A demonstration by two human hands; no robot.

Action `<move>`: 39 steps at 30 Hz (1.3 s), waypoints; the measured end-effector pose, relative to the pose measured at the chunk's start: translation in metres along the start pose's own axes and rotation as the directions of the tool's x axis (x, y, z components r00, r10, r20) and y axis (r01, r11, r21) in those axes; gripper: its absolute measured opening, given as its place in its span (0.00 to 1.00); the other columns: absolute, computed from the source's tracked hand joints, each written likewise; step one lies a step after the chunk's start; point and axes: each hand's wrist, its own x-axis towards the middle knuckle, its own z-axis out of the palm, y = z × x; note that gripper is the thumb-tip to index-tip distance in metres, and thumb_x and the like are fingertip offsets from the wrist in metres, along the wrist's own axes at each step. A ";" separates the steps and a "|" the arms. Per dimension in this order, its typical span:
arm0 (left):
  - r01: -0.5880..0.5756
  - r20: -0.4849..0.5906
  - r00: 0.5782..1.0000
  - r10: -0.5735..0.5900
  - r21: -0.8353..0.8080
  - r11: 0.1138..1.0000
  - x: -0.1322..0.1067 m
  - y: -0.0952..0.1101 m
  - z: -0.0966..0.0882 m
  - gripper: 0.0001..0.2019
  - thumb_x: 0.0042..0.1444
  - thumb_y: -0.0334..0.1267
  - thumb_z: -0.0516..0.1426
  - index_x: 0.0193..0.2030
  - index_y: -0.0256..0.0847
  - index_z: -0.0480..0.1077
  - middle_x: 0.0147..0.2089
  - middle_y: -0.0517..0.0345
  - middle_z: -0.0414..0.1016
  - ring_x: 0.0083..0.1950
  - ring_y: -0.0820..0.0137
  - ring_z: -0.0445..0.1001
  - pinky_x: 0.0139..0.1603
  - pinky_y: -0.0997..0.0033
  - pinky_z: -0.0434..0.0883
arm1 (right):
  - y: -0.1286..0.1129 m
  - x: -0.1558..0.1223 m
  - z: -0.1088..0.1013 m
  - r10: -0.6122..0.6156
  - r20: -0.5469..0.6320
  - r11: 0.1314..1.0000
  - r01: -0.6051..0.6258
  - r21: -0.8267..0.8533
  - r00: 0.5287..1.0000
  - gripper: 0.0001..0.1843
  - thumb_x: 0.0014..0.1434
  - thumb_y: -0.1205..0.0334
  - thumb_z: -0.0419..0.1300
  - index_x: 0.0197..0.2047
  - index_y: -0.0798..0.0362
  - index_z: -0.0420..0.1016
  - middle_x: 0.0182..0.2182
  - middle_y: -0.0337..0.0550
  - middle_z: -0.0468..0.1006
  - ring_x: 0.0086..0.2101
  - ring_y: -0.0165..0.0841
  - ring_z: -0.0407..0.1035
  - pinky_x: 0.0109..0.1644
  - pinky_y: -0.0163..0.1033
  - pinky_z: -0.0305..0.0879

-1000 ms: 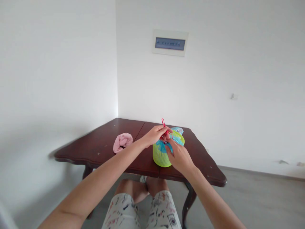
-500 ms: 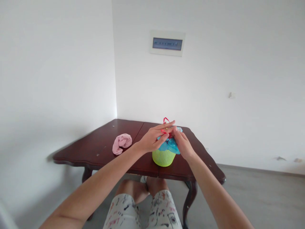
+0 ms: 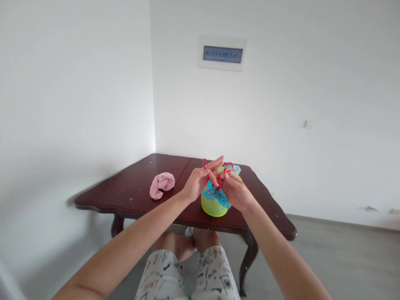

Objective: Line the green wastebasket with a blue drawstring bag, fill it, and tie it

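Note:
A lime green mesh basket (image 3: 212, 206) stands on the dark wooden table (image 3: 131, 191), lined with a blue plastic bag (image 3: 218, 193) that bunches up out of its top. My left hand (image 3: 200, 179) and my right hand (image 3: 233, 189) meet just above the basket. Both pinch a thin red string (image 3: 208, 175) that loops around the gathered top of the bag. The left hand's upper fingers stick out straight while thumb and lower fingers grip the string. The right hand's fingers curl closed on the other loop.
A rolled pink cloth (image 3: 161, 184) lies on the table to the left of the basket. The table sits in a corner of white walls, with a wall panel (image 3: 222, 54) above. My knees in patterned shorts (image 3: 187, 277) show below the table's near edge.
The hands have drawn the red string into two loops over the bag's gathered top. The right hand rose from the basket's side to the top. The view shifted slightly.

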 end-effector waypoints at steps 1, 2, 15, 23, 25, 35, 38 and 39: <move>-0.024 -0.001 1.000 0.024 0.037 0.999 0.000 -0.002 -0.003 0.30 0.69 0.61 0.59 0.22 0.43 0.77 0.66 0.37 0.88 0.66 0.42 0.83 0.50 0.52 0.82 | 0.000 0.002 -0.003 -0.015 -0.039 1.000 0.015 0.014 0.999 0.26 0.66 0.33 0.77 0.41 0.45 0.76 0.43 0.43 0.86 0.41 0.40 0.81 0.50 0.47 0.84; -0.051 0.002 0.999 0.051 0.070 0.996 0.000 -0.003 -0.008 0.30 0.71 0.59 0.58 0.21 0.44 0.76 0.65 0.39 0.88 0.68 0.43 0.82 0.57 0.49 0.82 | -0.001 0.005 -0.008 -0.027 -0.084 0.999 0.030 0.033 0.996 0.25 0.66 0.34 0.78 0.41 0.45 0.77 0.45 0.43 0.86 0.42 0.39 0.82 0.51 0.47 0.84; -0.158 0.125 0.987 0.098 0.845 0.511 -0.020 -0.011 -0.059 0.24 0.83 0.52 0.56 0.36 0.45 0.82 0.60 0.46 0.87 0.62 0.51 0.82 0.67 0.52 0.71 | -0.006 0.010 -0.076 -0.346 -0.466 0.933 0.353 -0.076 0.814 0.30 0.64 0.34 0.81 0.38 0.45 0.71 0.30 0.33 0.80 0.26 0.29 0.73 0.30 0.34 0.73; -0.136 0.152 0.988 -0.011 0.915 0.379 -0.015 -0.036 -0.052 0.25 0.75 0.50 0.67 0.28 0.45 0.66 0.32 0.57 0.72 0.35 0.61 0.70 0.45 0.61 0.62 | -0.014 -0.023 -0.045 -0.003 -0.246 0.639 -0.188 -0.746 0.969 0.24 0.78 0.34 0.67 0.42 0.45 0.82 0.14 0.30 0.70 0.12 0.31 0.62 0.18 0.35 0.56; -0.177 0.198 0.980 -0.001 0.875 0.450 -0.017 -0.039 -0.047 0.23 0.77 0.43 0.62 0.28 0.45 0.63 0.30 0.59 0.69 0.33 0.63 0.66 0.42 0.61 0.58 | -0.005 -0.028 -0.036 0.253 -0.171 0.638 -0.297 -0.711 0.952 0.23 0.78 0.34 0.67 0.47 0.46 0.84 0.18 0.35 0.79 0.11 0.32 0.65 0.15 0.36 0.57; -0.131 0.050 0.991 0.127 0.605 0.785 -0.033 -0.035 -0.038 0.15 0.73 0.55 0.66 0.45 0.46 0.75 0.57 0.46 0.84 0.64 0.51 0.79 0.69 0.56 0.73 | 0.024 -0.013 -0.038 -0.326 0.086 0.543 0.261 -0.798 0.941 0.23 0.76 0.54 0.64 0.70 0.46 0.81 0.61 0.52 0.89 0.61 0.48 0.84 0.70 0.60 0.81; -0.001 -0.047 0.999 0.025 0.443 0.896 -0.029 -0.041 -0.051 0.29 0.75 0.71 0.60 0.46 0.44 0.81 0.53 0.46 0.85 0.60 0.51 0.80 0.67 0.57 0.76 | 0.014 -0.016 -0.035 -0.356 0.241 0.325 0.361 -0.874 0.903 0.37 0.71 0.68 0.57 0.81 0.46 0.74 0.72 0.55 0.82 0.74 0.52 0.74 0.82 0.68 0.67; 0.055 -0.053 0.998 -0.037 0.393 0.918 -0.026 -0.045 -0.055 0.34 0.75 0.75 0.56 0.46 0.43 0.82 0.49 0.47 0.85 0.58 0.52 0.81 0.65 0.58 0.76 | 0.012 -0.016 -0.032 -0.346 0.275 0.282 0.379 -0.881 0.897 0.40 0.69 0.70 0.56 0.82 0.47 0.73 0.72 0.55 0.82 0.73 0.52 0.74 0.81 0.68 0.68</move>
